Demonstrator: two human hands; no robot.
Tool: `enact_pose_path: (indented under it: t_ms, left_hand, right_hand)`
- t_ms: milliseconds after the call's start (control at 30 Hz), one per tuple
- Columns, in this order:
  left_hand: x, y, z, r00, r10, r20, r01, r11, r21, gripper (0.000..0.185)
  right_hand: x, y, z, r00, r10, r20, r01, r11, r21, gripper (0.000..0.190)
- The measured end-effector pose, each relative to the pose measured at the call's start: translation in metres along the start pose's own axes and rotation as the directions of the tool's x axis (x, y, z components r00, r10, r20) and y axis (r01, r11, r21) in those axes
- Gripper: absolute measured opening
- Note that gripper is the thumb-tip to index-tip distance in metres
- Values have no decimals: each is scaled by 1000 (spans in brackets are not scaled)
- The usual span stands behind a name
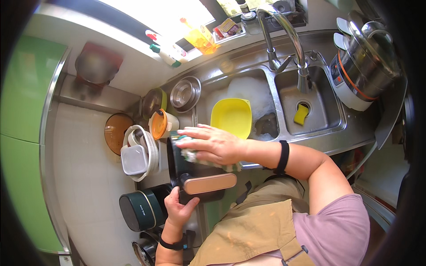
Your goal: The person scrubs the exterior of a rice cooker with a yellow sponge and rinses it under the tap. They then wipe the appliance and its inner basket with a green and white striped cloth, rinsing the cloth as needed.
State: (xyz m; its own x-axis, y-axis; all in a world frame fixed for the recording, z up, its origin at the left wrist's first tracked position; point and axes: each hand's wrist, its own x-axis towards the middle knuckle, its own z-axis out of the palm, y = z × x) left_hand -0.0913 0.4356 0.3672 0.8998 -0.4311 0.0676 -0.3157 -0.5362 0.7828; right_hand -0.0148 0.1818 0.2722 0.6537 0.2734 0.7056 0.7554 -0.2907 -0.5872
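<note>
Both my hands are on a dark air fryer basket drawer (203,196) with a copper-coloured handle (210,183), held over the counter's front edge. My left hand (179,206) grips its lower rim, with the thumb on the outside. Spread flat, my right hand (213,144) presses a green-and-white checked cloth (190,155) against the drawer's upper side. Just beyond the right hand, a yellow plastic basin (232,117) stands in the sudsy left sink bowl (248,86). The dark green air fryer body (143,209) is left of my left hand.
A white basket (151,156) of dishes, an orange-lidded jug (159,124) and steel bowls (185,94) line the counter at left. Beneath the chrome faucet (293,30), a yellow sponge (301,114) lies in the right sink bowl. An electric steamer (359,76) stands at the right.
</note>
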Motion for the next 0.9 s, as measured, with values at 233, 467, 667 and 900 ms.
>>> enact_pose_path:
  t_ms: [233, 467, 667, 900]
  left_hand:
    - [-14, 15, -12, 987, 105, 125, -131, 966, 223, 22]
    - [-8, 20, -1, 909, 360, 209, -415, 821, 392, 27]
    - [-8, 23, 9, 928, 330, 174, -373, 836, 403, 31]
    - [-2, 11, 26, 991, -130, 23, 126, 983, 130, 28]
  right_hand:
    - [70, 17, -48, 794, 426, 434, -569, 771, 286, 36]
    - [-3, -36, -16, 925, 101, -366, -98, 995, 27, 31]
    - [-36, 51, -19, 592, 797, 119, -780, 529, 335, 25]
    - [-29, 14, -16, 978, -147, -150, 162, 982, 96, 36]
